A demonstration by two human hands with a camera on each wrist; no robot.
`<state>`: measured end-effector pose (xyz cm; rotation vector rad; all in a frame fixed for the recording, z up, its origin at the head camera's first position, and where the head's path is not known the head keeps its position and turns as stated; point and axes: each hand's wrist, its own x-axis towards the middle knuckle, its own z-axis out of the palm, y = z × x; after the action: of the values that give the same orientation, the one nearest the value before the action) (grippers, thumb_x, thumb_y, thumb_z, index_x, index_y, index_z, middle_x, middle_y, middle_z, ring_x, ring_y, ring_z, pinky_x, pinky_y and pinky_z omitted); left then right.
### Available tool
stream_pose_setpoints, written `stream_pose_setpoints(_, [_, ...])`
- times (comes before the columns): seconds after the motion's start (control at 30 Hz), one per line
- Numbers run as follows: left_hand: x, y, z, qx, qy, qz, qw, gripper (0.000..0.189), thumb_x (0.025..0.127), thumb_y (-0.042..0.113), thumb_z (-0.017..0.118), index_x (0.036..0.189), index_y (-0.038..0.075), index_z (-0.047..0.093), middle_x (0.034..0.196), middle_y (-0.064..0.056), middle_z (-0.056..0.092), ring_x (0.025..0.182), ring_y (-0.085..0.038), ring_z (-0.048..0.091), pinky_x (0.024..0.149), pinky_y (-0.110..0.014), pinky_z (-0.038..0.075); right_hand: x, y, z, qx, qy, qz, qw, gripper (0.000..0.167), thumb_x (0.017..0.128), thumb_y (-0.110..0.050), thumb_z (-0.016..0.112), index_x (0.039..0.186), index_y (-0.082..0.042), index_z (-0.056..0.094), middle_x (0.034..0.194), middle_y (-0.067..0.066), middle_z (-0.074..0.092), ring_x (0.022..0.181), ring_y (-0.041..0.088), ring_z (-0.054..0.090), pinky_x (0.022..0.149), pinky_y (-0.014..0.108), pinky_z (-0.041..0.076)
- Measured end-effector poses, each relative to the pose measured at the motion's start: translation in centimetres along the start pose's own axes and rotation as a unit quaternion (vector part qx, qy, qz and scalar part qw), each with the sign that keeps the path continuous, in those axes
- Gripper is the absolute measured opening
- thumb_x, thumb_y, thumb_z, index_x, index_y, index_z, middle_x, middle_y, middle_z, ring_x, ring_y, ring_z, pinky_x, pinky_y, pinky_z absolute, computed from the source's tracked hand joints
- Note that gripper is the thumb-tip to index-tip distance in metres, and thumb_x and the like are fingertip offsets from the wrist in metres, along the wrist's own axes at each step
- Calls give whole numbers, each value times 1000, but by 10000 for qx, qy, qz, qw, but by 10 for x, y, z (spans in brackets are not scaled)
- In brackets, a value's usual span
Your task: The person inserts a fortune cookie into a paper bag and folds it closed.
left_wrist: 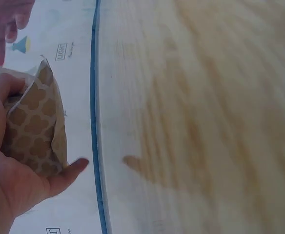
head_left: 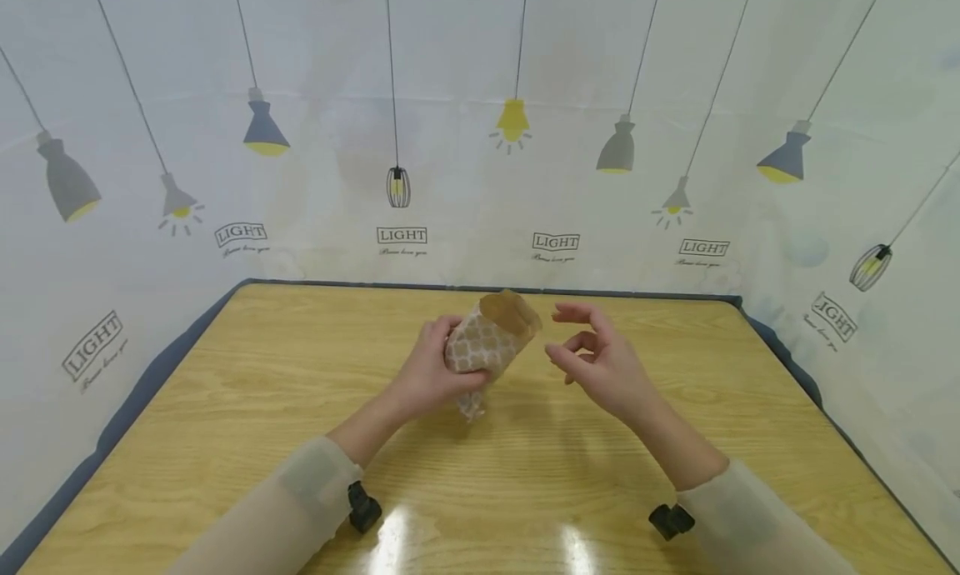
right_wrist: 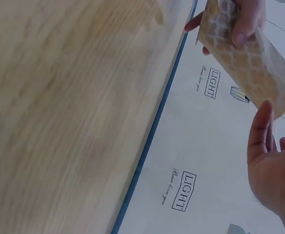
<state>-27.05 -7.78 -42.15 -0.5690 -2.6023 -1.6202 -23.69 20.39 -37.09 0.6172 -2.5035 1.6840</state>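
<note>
A brown paper bag (head_left: 483, 346) with a white lattice pattern is tilted above the table, its mouth gaping toward the upper right. My left hand (head_left: 429, 371) grips its side, thumb across the near face and fingers behind. In the left wrist view the patterned bag (left_wrist: 34, 131) stands between thumb and fingers. Just right of the mouth, my right hand (head_left: 611, 367) hovers with loosely bent fingers and holds nothing. The right wrist view has the right hand (right_wrist: 274, 161) close to the bag's open end. What may lie inside the bag cannot be seen.
The wooden table (head_left: 262, 442) reaches back to a pale wall cloth (head_left: 465, 200) printed with hanging lamps. A dark blue strip (head_left: 150, 375) runs along the table's edge. Black wrist mounts (head_left: 364, 507) sit at both sleeves.
</note>
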Motion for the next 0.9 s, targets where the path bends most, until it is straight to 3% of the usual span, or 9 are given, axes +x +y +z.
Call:
stream_pose_setpoints(0.13, [0,4,4,-352,43,4,9994,80,88,18,92,152,11,44,140,-16,61,122,-31,64,106,-54,58,1,2,8,44,-156,546,9984,67,106,-26,76,161,-9,41,155,18,54,111,19,72,88,34,65])
stream_pose_setpoints(0.27, [1,7,13,-514,52,93,9986,84,88,17,92,152,9,39,140,-17,61,122,-32,64,107,-54,57,3,2,19,171,-440,992,9940,75,104,-39,78,162,-15,37,158,16,51,132,32,67,108,48,61])
stream_pose_setpoints(0.37, [1,10,22,-572,-44,170,9982,92,88,20,94,155,8,32,145,-18,56,127,-31,63,112,-53,55,5,2,27,377,-537,1221,9904,79,102,-42,80,161,-16,35,159,16,47,140,38,62,115,57,56])
stream_pose_setpoints(0.47, [0,14,28,-551,-253,184,9980,105,87,27,95,161,10,22,152,-18,45,134,-30,58,119,-52,51,6,1,33,590,-523,1379,9873,84,99,-41,84,161,-16,32,159,16,44,143,40,59,116,57,55])
stream_pose_setpoints(0.7, [-11,23,32,-210,-821,301,9959,126,90,37,90,173,15,-2,168,-21,18,149,-33,41,130,-56,37,8,4,37,630,-348,1095,9914,88,96,-26,88,162,-15,31,157,16,48,142,39,56,104,40,59])
stream_pose_setpoints(0.8, [-14,25,27,-137,-1107,316,9933,122,95,40,85,175,17,-4,172,-19,14,155,-34,34,131,-58,35,9,8,31,405,-392,869,9946,86,96,-25,87,163,-16,33,157,14,52,140,38,57,104,40,58])
stream_pose_setpoints(0.9, [-13,25,18,-404,-1309,285,9902,109,100,39,80,176,20,5,172,-18,23,157,-36,35,129,-60,38,10,10,22,197,-591,710,9955,84,97,-27,87,163,-18,36,155,12,55,140,37,58,108,46,59])
